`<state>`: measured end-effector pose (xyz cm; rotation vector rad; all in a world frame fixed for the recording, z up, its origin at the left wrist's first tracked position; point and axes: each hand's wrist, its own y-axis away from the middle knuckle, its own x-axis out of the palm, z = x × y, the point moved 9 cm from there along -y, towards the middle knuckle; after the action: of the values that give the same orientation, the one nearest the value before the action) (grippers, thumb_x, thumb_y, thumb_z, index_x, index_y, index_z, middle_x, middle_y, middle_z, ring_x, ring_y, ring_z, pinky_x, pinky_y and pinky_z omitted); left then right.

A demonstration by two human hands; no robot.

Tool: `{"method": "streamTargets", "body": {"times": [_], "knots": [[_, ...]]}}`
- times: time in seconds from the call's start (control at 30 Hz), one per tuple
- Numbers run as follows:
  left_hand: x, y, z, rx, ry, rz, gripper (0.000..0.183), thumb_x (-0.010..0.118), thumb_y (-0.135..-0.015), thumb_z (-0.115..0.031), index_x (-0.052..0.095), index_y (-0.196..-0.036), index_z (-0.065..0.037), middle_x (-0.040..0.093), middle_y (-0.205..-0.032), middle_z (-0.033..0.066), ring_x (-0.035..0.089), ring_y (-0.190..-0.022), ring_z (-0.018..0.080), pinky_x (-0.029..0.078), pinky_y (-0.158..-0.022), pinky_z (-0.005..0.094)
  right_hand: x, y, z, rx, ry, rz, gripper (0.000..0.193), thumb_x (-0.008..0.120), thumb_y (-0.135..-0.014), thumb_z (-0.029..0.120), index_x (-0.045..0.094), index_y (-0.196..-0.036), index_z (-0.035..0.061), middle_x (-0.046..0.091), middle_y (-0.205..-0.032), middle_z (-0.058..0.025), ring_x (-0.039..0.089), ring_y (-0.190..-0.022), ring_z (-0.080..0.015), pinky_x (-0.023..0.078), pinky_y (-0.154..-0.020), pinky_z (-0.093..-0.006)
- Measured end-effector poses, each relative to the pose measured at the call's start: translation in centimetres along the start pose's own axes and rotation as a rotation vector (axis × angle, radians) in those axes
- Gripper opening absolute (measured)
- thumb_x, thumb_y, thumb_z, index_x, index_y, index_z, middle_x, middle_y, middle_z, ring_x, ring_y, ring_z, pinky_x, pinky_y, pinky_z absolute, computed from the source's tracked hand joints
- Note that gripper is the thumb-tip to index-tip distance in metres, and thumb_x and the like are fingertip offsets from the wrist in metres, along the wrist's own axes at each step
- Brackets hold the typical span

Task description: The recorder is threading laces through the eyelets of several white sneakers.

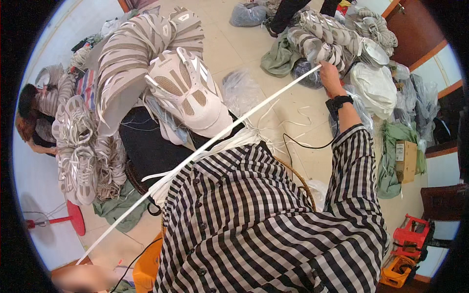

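Observation:
A long white shoelace is stretched taut in a slanting line across my body. Its upper right end is pinched in the closed fingers of my right hand, which is raised with the arm reaching out. At the lower left edge the lace runs to my left hand, closed on it but blurred. More white laces lie in a loose bunch on my lap. Beyond the lace, a beige shoe upper with brown mesh rests toe toward me. Behind it curves a long stack of nested uppers.
Laced shoe uppers are piled at the left. More bundled uppers lie at the far right, near a person's dark-trousered legs. Plastic bags, a cardboard box and red and orange plastic stools stand along the right.

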<state>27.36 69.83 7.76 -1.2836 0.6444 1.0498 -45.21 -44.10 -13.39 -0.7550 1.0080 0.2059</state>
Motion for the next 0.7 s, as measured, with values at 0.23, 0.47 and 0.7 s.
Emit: {"method": "streamTargets", "body": {"times": [0.23,0.47,0.7], "knots": [[-0.4,0.7,-14.2,0.353,0.061,0.132,0.036,0.05,-0.099,-0.02,0.057,-0.128,0.001,0.062,-0.127,0.014,0.057,-0.117,0.0243,0.044,-0.101,0.0357,-0.4,-0.9,11.0,0.342,-0.855,0.085,0.021,0.059,-0.097,0.019,0.064,-0.107,0.001,0.067,-0.086,-0.0059,0.062,-0.07,-0.0102,0.049,-0.062,-0.0229],[-16.2,32.2,-53.4,0.959,1.262,0.45,0.031,0.065,-0.085,-0.006,0.064,-0.116,-0.003,0.068,-0.106,0.0075,0.063,-0.098,0.0172,0.049,-0.087,0.0299,3.1,-0.6,34.0,-0.003,-1.37,0.466,0.014,0.064,-0.092,0.012,0.065,-0.099,0.0,0.069,-0.084,-0.0072,0.065,-0.073,-0.0139,0.052,-0.064,-0.0249],[-23.2,38.1,-69.7,0.871,1.357,0.108,0.071,0.076,-0.074,-0.027,0.047,-0.134,-0.003,0.041,-0.141,0.0238,0.043,-0.128,0.0393,0.036,-0.107,0.0448,4.8,1.3,40.4,-0.474,-0.794,0.098,0.011,0.068,-0.084,0.004,0.062,-0.093,0.0019,0.064,-0.081,-0.0107,0.064,-0.07,-0.0254,0.049,-0.062,-0.0343]]}}
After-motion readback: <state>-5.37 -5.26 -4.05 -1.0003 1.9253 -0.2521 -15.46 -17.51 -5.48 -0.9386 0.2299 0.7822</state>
